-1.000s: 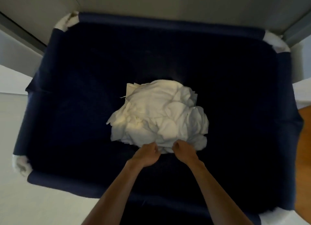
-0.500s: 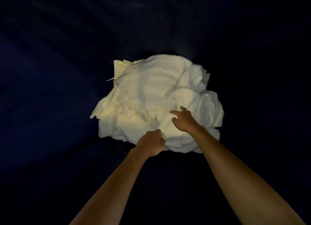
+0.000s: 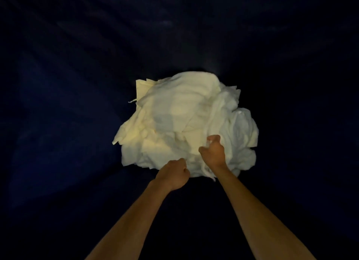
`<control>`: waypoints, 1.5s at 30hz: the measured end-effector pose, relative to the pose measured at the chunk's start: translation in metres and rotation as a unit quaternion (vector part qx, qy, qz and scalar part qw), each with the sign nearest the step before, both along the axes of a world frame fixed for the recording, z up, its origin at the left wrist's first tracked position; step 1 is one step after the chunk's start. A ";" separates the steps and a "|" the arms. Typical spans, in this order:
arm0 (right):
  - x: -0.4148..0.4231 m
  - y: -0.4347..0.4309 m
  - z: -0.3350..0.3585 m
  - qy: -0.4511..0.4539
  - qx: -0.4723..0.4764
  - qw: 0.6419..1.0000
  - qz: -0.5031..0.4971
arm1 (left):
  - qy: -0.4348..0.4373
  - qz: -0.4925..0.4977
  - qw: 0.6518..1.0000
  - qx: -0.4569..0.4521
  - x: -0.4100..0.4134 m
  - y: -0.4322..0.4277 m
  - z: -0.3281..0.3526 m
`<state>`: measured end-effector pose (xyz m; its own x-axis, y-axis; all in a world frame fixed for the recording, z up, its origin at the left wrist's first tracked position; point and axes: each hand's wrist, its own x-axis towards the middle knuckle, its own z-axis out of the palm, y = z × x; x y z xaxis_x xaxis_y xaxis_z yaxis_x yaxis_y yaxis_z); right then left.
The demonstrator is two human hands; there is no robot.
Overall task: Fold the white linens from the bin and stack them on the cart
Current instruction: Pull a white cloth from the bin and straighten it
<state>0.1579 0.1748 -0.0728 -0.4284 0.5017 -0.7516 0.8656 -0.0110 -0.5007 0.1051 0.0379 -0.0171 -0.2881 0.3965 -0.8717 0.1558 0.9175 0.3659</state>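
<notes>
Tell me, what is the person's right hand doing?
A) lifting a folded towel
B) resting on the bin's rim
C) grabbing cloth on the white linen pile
C: the right hand curls its fingers into cloth on the near side of the crumpled linen pile in the dark blue bin.

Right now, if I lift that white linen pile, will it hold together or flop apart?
Probably floppy: the linen pile is crumpled, with loose corners sticking out. Cloth bunches around the right hand, so a pull likely drags up separate trailing pieces, not one bundle. Slumped on the bin floor, it should not roll.
</notes>
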 end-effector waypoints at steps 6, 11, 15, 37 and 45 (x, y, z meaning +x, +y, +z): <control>0.026 -0.021 0.088 -0.002 0.042 0.998 -0.051 | 0.034 0.003 0.999 0.039 -0.003 -0.006 0.074; 0.050 -0.043 0.175 0.050 0.093 0.994 0.006 | 0.055 0.044 0.993 0.099 0.009 -0.007 0.138; 0.067 -0.078 0.237 0.089 0.104 0.989 0.063 | 0.054 0.103 0.985 0.125 0.016 -0.001 0.178; 0.091 -0.014 0.311 0.187 0.202 0.948 0.157 | 0.153 0.005 0.960 0.234 0.022 0.007 0.293; 0.075 0.015 0.292 0.118 0.218 0.911 0.329 | 0.245 0.093 0.940 0.217 0.026 -0.012 0.346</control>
